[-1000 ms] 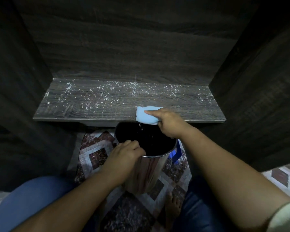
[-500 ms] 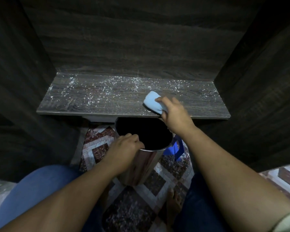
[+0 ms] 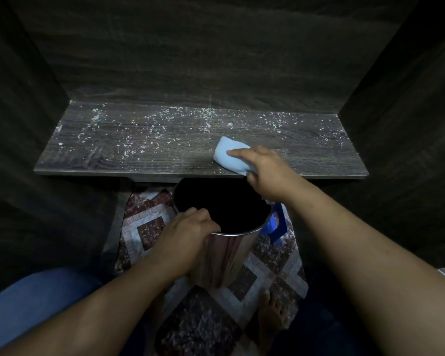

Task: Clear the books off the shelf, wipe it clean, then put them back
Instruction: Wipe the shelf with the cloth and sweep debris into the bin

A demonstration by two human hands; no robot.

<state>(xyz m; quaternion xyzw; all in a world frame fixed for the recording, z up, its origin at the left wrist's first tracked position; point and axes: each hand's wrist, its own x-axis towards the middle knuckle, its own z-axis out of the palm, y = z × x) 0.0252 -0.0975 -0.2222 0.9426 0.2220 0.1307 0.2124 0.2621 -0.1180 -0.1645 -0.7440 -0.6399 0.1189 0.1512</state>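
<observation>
Dark wood-grain shelf, head view: a flat board set in a recess of the same dark laminate, with side walls left and right and a back panel behind.

- White specks lie scattered over the board, densest along the back and toward the left. The strip near the front edge at right looks cleaner.
- Pale blue cloth is folded into a pad and lies flat on the shelf, right of centre, close to the front edge.
- Right hand holds the cloth. Its fingers are curled over the near end, the forefinger lies along the top, and the pad is pressed to the board.
- Left hand grips the near-left rim of a steel bucket, fingers hooked over the lip into the dark interior.
- Bucket mouth sits just below the shelf's front edge, under the cloth hand. Its polished wall reflects the floor pattern.
- Blue plastic handle shows just beside the bucket's right rim; what it belongs to cannot be told.
- Patterned floor, maroon and grey squares, lies beneath. A bare foot rests on it near the bucket's base.
</observation>
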